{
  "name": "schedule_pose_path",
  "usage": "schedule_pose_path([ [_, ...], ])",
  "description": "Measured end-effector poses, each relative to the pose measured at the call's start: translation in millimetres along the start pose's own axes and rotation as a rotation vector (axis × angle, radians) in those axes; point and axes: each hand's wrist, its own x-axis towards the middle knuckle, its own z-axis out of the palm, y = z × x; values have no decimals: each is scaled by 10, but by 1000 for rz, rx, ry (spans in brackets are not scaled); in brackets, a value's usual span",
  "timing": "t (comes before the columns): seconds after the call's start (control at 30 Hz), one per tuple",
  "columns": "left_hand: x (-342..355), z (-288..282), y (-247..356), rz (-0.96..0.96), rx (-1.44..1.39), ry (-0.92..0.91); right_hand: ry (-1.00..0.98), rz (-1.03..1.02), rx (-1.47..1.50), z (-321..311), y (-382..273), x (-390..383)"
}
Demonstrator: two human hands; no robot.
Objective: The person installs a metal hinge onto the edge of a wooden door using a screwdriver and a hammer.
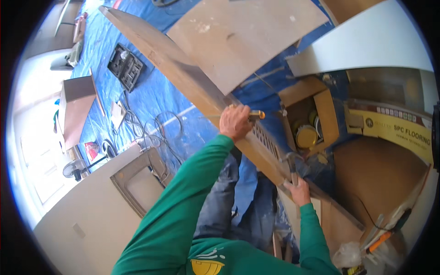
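Observation:
A long wooden panel [183, 85] stands on edge, running diagonally from far left to near right, with a row of slots on its right face. My left hand [236, 123] is closed at the panel's top edge around what looks like a screwdriver [257, 115]. Its yellow-and-dark handle end sticks out to the right, and a thin shaft seems to reach left. Lower right, my right hand [300, 191] is closed around the handle of a hammer [292, 160], beside the panel. The hammer's head is slightly blurred and sits close to the slotted face.
Blue sheeting [172, 98] covers the floor. An open tool case [125, 67], tangled cables [156, 130] and a fan [75, 169] lie left. Right of the panel stand an open cardboard box [327, 117] with tins and a yellow carton [394, 126]. A large board [256, 36] lies beyond.

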Motion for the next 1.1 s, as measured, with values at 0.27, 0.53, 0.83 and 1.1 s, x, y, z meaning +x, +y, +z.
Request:
schedule_pose_path([
  [0.27,-37,120,-89,34,47,78,12,-81,-11,80,145,-46],
  [0.53,-234,72,-132,-15,193,-78,152,142,268,-9,580,-461],
  [0.83,-576,72,-198,-86,303,-180,419,403,115,796,1327,-811],
  [1.1,-1022,156,-425,-131,409,-227,319,385,72,1199,1538,-964],
])
